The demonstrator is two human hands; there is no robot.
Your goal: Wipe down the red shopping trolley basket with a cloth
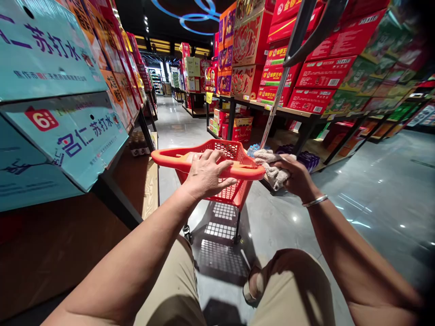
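My left hand (205, 174) rests on the near rim of an orange wheeled shopping basket (234, 156) that stands on the glossy floor ahead of my knees. The fingers curl over the rim. My right hand (295, 174), a silver bangle on its wrist, is closed around a crumpled beige cloth (272, 165) at the basket's right corner. A thin metal pole (277, 102) rises from near that hand toward the upper right; whether the hand holds it I cannot tell.
Blue cartons (61, 131) fill the dark shelf close on my left. Red and green gift boxes (312, 72) are stacked on shelves to the right. An aisle of shiny grey floor (176, 122) runs ahead between them.
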